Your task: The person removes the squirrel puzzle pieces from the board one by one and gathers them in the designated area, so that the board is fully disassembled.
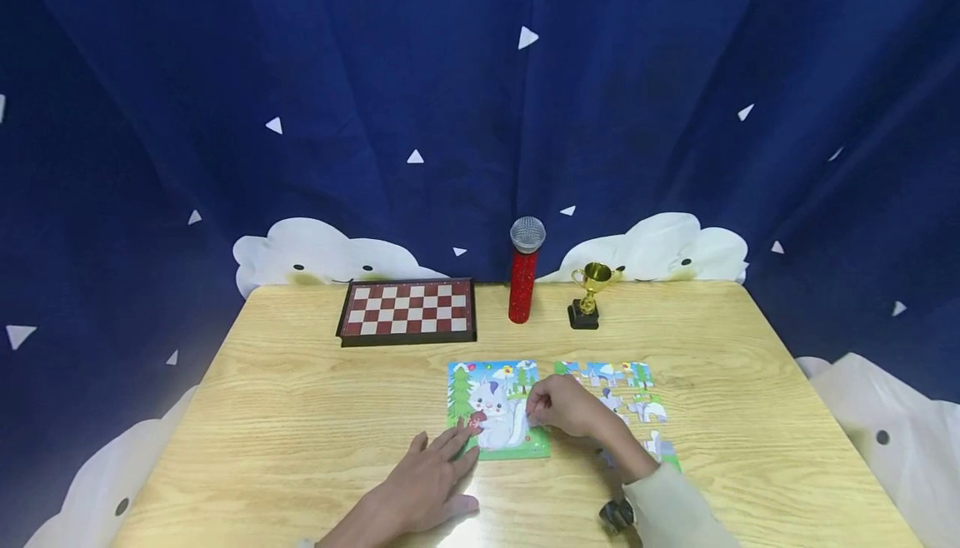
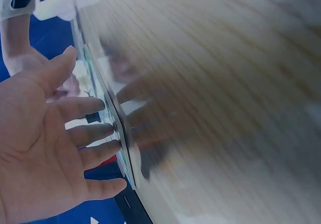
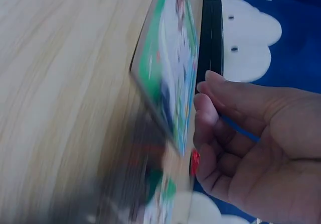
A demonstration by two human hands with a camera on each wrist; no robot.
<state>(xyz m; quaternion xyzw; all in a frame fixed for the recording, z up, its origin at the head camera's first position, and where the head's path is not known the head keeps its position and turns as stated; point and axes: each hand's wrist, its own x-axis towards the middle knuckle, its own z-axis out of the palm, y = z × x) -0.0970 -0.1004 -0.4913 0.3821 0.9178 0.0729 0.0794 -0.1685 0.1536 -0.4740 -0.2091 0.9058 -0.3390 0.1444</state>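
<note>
A cat picture puzzle (image 1: 495, 406) lies flat on the wooden table (image 1: 300, 415). My left hand (image 1: 431, 477) rests flat and open, its fingertips pressing the puzzle's lower left corner. The left wrist view shows that left hand (image 2: 50, 148) with spread, straight fingers against the puzzle's edge (image 2: 113, 118). My right hand (image 1: 562, 406) sits at the puzzle's right edge with curled fingers, pinching what looks like a small puzzle piece (image 1: 533, 420). In the right wrist view the right hand (image 3: 251, 143) has thumb and fingers drawn together beside the puzzle (image 3: 173, 68); the piece itself is hidden there.
Several loose puzzle pieces (image 1: 626, 394) lie spread to the right of the puzzle, partly under my right forearm. At the table's back stand a red-and-white chessboard (image 1: 408, 311), a red microphone (image 1: 525, 273) and a small gold trophy (image 1: 587, 294). Blue curtains surround the table.
</note>
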